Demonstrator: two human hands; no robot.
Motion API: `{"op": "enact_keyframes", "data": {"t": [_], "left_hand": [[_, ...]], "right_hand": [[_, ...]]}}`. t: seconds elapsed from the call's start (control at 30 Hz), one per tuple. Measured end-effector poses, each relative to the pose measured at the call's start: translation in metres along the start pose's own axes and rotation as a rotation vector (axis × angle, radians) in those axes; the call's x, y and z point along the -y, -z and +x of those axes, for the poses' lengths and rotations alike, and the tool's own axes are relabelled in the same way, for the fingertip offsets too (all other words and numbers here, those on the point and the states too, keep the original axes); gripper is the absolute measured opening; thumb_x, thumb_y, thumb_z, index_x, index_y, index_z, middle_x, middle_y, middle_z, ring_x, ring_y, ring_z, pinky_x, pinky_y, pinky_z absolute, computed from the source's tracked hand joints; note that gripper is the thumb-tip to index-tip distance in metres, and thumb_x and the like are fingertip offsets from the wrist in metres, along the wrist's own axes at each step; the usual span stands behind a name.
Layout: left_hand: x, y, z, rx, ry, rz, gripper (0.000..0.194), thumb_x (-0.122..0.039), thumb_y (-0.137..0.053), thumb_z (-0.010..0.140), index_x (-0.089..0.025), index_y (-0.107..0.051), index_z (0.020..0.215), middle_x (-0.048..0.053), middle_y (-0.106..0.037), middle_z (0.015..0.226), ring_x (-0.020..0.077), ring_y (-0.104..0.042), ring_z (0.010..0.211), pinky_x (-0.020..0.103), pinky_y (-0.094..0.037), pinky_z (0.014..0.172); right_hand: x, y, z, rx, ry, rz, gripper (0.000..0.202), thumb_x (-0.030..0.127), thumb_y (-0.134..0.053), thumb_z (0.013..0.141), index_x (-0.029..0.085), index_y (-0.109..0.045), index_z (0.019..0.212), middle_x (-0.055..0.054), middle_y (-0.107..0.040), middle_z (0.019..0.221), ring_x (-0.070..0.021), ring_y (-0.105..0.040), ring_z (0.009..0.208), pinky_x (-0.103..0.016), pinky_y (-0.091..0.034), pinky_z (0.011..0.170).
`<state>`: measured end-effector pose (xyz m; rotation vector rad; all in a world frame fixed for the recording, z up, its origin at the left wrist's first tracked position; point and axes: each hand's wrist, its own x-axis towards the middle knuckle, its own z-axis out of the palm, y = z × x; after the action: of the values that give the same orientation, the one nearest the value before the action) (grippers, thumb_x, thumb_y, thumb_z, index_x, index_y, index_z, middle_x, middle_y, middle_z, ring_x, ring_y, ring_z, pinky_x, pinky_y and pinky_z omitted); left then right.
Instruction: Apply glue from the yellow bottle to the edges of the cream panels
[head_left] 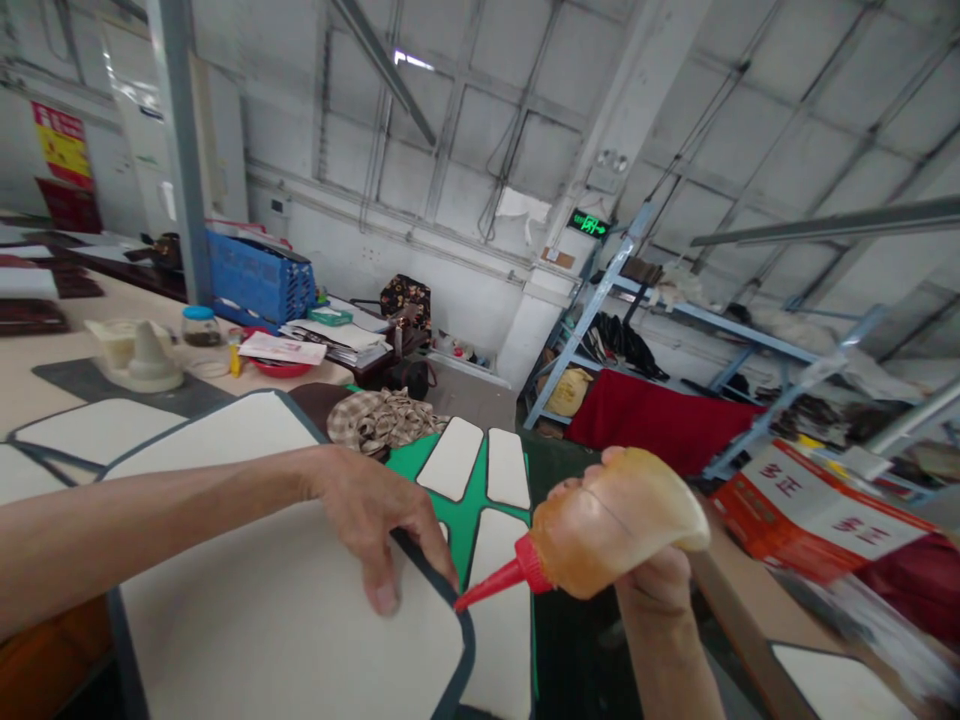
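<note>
My right hand (660,575) is wrapped round a squeeze bottle (600,520) of amber liquid, tilted so its red nozzle (491,583) points down and left. The nozzle tip meets the dark edge of a large white panel (300,620) in front of me. Thumb and fingers of my left hand (382,520) pinch that panel near its upper right edge, close to the tip. Smaller white pieces (502,565) with dark rims lie beyond it on a green surface (420,462). More white panels (217,432) rest to the left.
A crumpled checked cloth (386,420) lies past my left hand. Farther left are a blue-lidded jar (200,327), a red dish (281,368) and a blue crate (259,280). An orange and white box (817,510) stands at right, before a blue metal shelf (697,315).
</note>
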<state>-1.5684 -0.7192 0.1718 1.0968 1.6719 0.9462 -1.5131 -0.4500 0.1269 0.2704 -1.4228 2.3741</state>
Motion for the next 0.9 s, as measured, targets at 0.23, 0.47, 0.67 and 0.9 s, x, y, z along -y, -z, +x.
{"op": "enact_keyframes", "data": {"t": [0.23,0.47,0.67,0.9], "left_hand": [[0.012,0.006,-0.003,0.078,-0.078,0.081,0.049,-0.006,-0.073,0.077,-0.022,-0.075,0.123,0.002,-0.074,0.118,0.0255,-0.07,0.112,0.023,-0.054,0.094],[0.022,0.015,-0.009,0.141,-0.21,0.099,0.056,-0.025,-0.08,0.081,-0.025,-0.066,0.136,-0.002,-0.072,0.123,0.0195,-0.071,0.111,0.011,-0.054,0.087],[0.016,0.01,-0.024,0.002,-0.12,0.03,0.044,-0.025,-0.078,0.082,-0.027,-0.074,0.126,-0.002,-0.076,0.115,0.0195,-0.072,0.108,0.014,-0.056,0.085],[0.018,0.002,-0.037,-0.092,-0.09,-0.06,0.037,-0.026,-0.075,0.083,-0.022,-0.077,0.12,0.001,-0.076,0.115,0.0236,-0.071,0.111,0.022,-0.055,0.093]], "right_hand": [[0.002,0.008,0.0,0.127,-0.032,0.008,0.053,0.042,-0.095,0.048,0.03,-0.071,0.094,-0.001,-0.075,0.08,-0.0225,-0.069,0.068,-0.047,-0.06,0.078],[-0.002,0.003,-0.009,0.117,0.064,0.032,0.053,0.04,-0.095,0.05,0.032,-0.074,0.098,0.0,-0.077,0.082,-0.0238,-0.073,0.074,-0.05,-0.056,0.095],[-0.009,0.002,-0.019,-0.05,0.189,-0.048,0.052,0.043,-0.097,0.046,0.028,-0.076,0.091,-0.002,-0.074,0.066,-0.0293,-0.074,0.067,-0.049,-0.061,0.084],[-0.01,-0.003,-0.027,-0.041,0.263,-0.109,0.051,0.049,-0.096,0.047,0.025,-0.077,0.088,-0.006,-0.074,0.065,-0.0295,-0.072,0.056,-0.048,-0.064,0.069]]}}
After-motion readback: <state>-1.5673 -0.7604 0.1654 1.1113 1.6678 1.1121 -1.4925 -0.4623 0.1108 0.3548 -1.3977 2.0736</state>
